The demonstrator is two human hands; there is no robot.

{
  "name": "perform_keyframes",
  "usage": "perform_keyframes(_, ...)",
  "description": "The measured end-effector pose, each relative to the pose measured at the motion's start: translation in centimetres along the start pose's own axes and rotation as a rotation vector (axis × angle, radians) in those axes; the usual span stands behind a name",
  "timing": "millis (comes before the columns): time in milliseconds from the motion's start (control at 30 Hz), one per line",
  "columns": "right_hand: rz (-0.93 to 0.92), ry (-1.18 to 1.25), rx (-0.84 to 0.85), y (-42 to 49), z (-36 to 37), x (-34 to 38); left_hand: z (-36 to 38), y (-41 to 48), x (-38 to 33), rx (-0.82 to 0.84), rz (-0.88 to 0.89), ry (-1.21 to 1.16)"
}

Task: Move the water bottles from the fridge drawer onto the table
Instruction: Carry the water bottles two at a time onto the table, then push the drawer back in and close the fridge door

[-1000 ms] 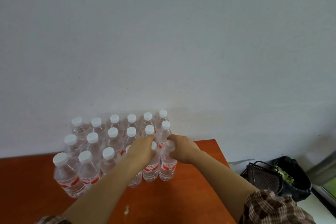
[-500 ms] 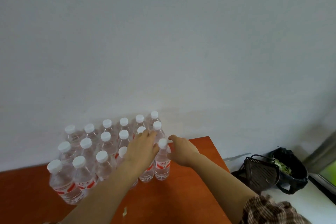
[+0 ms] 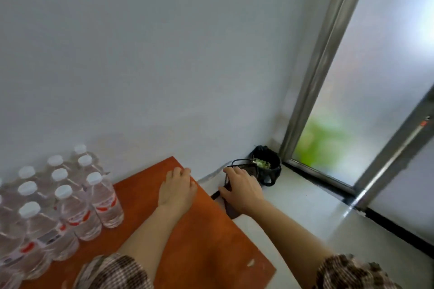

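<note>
1. orange table (image 3: pixel 199 241), 6 o'clock.
2. water bottles (image 3: pixel 58 206), upright cluster on table, 8 o'clock.
3. left hand (image 3: pixel 177 189), relaxed, empty, over table's far corner.
4. right hand (image 3: pixel 242 189), at its 3 o'clock, relaxed, empty, off table.
5. black bin (image 3: pixel 276 172), 1 o'clock beyond.

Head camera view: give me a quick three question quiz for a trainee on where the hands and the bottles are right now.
1. True or false: the left hand grips one of the water bottles.
2. Multiple choice: the right hand is A) on a bottle cap, B) beyond the right edge of the table, C) flat on the tabletop.
3. Fill in: the caps on the bottles are ___ in colour.

Key: 1 false, it holds nothing; 2 B; 3 white.
</note>
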State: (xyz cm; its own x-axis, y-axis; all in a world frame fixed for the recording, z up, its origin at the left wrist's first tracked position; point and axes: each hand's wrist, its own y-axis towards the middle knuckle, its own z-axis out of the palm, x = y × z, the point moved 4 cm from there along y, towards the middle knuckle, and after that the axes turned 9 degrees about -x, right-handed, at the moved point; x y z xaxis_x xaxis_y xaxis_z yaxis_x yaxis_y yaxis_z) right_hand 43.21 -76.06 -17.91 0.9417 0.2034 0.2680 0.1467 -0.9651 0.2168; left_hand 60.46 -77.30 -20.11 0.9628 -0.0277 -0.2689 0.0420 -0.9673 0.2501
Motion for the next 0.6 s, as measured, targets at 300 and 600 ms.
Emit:
perform_keyframes(300,0.444,-0.145,-0.034,-21.9,-10.0,-22.9,4.9,-13.7,-28.1,0.191,0.339,-0.039)
perform_keyframes(600,0.783,-0.196,-0.133,-42.6,-22.0,-38.8,5.8,-28.3,-53.1,0.221,0.731,-0.103)
